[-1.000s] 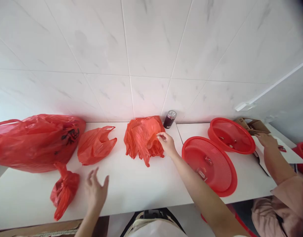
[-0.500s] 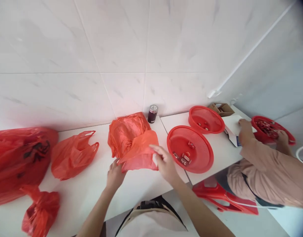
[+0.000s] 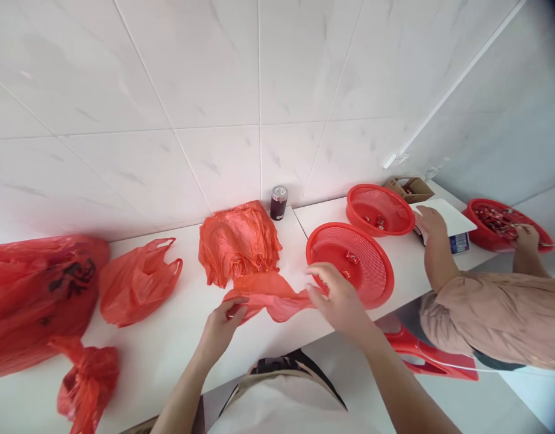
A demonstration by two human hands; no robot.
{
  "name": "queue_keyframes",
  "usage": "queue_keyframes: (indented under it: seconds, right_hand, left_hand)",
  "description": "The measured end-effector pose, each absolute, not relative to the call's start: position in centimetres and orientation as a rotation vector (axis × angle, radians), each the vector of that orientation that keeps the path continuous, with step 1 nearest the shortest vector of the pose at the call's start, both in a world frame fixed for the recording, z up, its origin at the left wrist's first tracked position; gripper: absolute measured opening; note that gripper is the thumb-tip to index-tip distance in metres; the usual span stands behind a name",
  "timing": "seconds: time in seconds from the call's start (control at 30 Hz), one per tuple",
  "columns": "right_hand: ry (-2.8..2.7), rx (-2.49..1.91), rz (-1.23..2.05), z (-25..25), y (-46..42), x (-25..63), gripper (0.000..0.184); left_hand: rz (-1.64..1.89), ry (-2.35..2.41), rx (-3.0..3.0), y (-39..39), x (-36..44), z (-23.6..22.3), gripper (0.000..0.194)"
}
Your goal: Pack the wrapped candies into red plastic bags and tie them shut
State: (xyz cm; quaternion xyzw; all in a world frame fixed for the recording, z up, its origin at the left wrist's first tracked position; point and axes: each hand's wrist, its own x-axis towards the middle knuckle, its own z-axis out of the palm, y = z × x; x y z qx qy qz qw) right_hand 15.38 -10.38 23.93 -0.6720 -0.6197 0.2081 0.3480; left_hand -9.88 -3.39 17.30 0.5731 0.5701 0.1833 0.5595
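Observation:
A thin red plastic bag (image 3: 277,299) is stretched sideways between my hands, low over the white table. My left hand (image 3: 223,328) pinches its left end between thumb and fingers. The bag's other end runs to the thumb of my right hand (image 3: 340,301), whose fingers are curled and partly hide the grip. Just behind lies a crumpled stack of red plastic bags (image 3: 238,238). My right hand overlaps the near-left part of a large red basket (image 3: 379,265), which holds a few small wrapped packets (image 3: 352,258).
At left are a loose red bag (image 3: 137,283), a knotted bag (image 3: 90,380) and a big filled bag (image 3: 37,301). A dark can (image 3: 278,203) stands by the wall. Rightward are another basket (image 3: 379,202), a cardboard box (image 3: 410,188) and a co-worker (image 3: 498,313) handling packets in a basket (image 3: 489,241).
The bag in my hands has been drawn out longer and flatter. My right hand has moved right, over the large basket's edge. The co-worker's near hand has shifted left on the white box.

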Motion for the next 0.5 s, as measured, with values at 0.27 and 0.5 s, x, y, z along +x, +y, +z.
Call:
queue_keyframes:
  seconds: [0.27,0.5]
  right_hand:
    - [-2.27,-1.879,0.849,17.5,-8.8,11.6,0.052]
    - [-1.68,-1.202,1.79,20.4,-10.5,20.7,0.052]
  left_hand:
    - [0.432,1.12,1.094,-5.9,-8.9,20.5,0.085]
    - [0.353,1.313,1.096,-4.5,-12.2,19.8,0.094]
